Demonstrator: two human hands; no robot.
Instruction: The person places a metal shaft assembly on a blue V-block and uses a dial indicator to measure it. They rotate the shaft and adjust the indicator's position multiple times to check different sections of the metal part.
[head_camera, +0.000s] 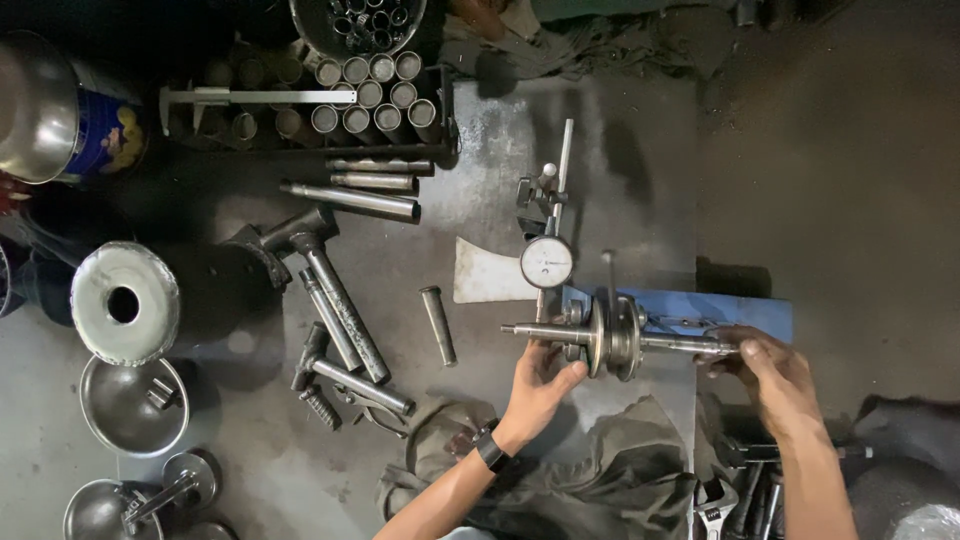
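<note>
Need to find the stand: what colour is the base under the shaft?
Blue base, clearest in the head view.

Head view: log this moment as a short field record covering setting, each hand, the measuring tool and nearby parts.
setting: dark metal workbench, seen from above
left hand: fingers on the left side of the grey steel shaft with twin round discs
right hand: fingertips on the shaft's right end
support: blue metal stand under the shaft
measuring tool: round white-faced dial gauge just above the shaft
nearby: loose steel rods, tray of short metal tubes, steel caliper
</note>
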